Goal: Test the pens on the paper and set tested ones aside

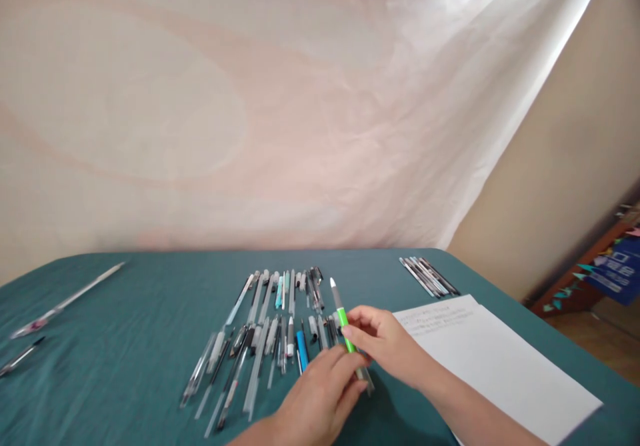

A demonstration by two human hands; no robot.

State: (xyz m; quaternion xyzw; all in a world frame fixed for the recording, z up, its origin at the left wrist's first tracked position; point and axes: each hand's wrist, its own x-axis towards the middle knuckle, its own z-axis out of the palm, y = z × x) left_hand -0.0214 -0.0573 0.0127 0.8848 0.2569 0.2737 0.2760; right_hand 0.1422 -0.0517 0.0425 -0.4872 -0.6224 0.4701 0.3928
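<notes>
Both my hands hold one pen with a green grip (342, 318) over the teal table (125, 339). My right hand (385, 343) pinches it near the green part, fingers closed. My left hand (320, 399) grips its lower end, fingers curled round it. The pen's white tip points away from me. Just left of the hands lies a spread of several pens (265, 333), side by side, some clear, some black, one blue.
A white sheet of paper (500, 366) with faint writing lies at the right. A small group of pens (429, 276) sits at the far right edge. Two pens (65, 303) lie at the far left. A pale cloth backdrop (250, 113) hangs behind the table.
</notes>
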